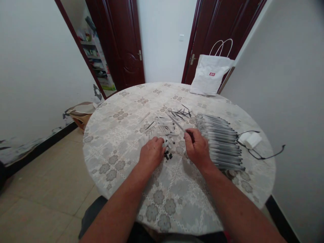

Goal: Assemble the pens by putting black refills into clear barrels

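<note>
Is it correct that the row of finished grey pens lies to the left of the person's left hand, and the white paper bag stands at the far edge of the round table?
Not quite. In the head view the row of grey pens lies to the right of the right hand, not left of the left hand. The white paper bag does stand at the far edge of the round table.

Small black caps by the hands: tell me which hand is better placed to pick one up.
Left, probably. The small black caps lie just beside the left hand, at its fingertips. The right hand sits farther off, next to the row of pens, and seems to pinch something dark already.
</note>
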A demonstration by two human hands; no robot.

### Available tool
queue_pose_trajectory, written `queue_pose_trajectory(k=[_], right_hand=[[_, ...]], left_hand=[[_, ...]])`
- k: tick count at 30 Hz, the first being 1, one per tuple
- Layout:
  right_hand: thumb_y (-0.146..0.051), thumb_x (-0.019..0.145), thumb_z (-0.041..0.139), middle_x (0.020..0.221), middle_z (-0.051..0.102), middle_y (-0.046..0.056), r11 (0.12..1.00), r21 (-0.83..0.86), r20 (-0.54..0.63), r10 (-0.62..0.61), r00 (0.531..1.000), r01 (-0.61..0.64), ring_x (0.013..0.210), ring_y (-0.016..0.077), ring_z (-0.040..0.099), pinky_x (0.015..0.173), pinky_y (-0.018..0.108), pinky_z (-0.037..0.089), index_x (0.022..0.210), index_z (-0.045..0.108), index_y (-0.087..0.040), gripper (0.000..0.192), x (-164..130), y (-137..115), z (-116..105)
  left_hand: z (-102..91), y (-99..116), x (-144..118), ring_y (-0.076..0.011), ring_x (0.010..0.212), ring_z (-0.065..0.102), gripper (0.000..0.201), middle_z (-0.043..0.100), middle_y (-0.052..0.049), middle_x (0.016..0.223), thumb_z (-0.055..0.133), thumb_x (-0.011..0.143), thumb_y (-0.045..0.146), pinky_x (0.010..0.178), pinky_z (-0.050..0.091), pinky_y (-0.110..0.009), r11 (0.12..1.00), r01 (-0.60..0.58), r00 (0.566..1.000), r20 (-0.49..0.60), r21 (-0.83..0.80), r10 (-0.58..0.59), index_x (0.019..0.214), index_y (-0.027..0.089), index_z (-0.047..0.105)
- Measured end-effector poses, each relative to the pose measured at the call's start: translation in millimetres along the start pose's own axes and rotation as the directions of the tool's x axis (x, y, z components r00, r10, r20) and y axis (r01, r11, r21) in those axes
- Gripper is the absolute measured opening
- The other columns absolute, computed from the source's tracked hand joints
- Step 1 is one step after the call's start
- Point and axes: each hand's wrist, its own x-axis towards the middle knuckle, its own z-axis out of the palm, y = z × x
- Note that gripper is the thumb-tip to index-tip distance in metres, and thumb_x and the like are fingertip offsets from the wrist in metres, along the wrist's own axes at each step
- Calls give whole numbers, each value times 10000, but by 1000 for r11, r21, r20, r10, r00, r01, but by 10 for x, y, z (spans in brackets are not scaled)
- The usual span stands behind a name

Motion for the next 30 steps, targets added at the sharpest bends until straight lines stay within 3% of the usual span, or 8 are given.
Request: queue_pose_trajectory(k=[8,13,16,21,23,25,30], right_hand=[[-346,990,519,856,719,46,1000,-11,16,-5,1000,6,749,186,672,754,290,508,1063,650,-203,208,-26,-44,2],[-342,986,523,850,720,43,1000,-13,17,-3,1000,3,748,184,675,756,286,512,1055,656,-205,203,-42,-49,9],[-351,985,524,853,724,44,1000,-2,27,17,999,-17,750,189,676,754,292,510,1052,655,-209,205,-48,-47,13],[-353,986,516,875,732,46,997,45,67,53,996,-56,771,191,679,752,289,498,1065,649,-205,214,-75,-67,53],[-350,988,509,879,732,47,995,76,106,51,993,-60,773,187,678,746,279,495,1058,647,-203,214,-100,-102,84],[-342,989,503,877,729,47,993,105,151,32,988,-49,771,182,674,745,271,492,1045,647,-200,210,-131,-143,120],[-309,991,495,911,719,44,991,132,238,-16,971,-16,819,184,669,760,268,477,1056,648,-201,198,-194,-198,188]], left_hand=[[31,10,50,-291,976,611,212,622,-134,1040,472,963,200,742,439,-360,987,-32,997,71,156,21,1057,200,662],[50,-35,26,-267,948,608,195,619,-127,1008,472,954,158,782,447,-355,986,-14,999,51,163,6,1020,189,653],[13,-94,8,-253,959,608,176,627,-123,1024,489,948,163,821,454,-348,998,1,1000,-15,61,0,1034,184,641],[-64,-229,16,-238,965,614,146,650,-98,994,506,948,233,877,468,-364,954,-42,978,-209,-298,-23,997,185,635],[-94,-270,35,-231,928,630,138,664,-77,952,539,932,275,854,482,-364,891,3,967,-224,-454,-118,975,194,642],[-123,-290,56,-219,858,651,154,671,-57,909,569,913,320,778,505,-347,767,72,960,-164,-638,-226,973,199,643],[-181,-279,85,-192,782,677,225,650,-37,885,703,800,357,593,509,-266,251,182,923,77,-951,-378,928,183,641]])
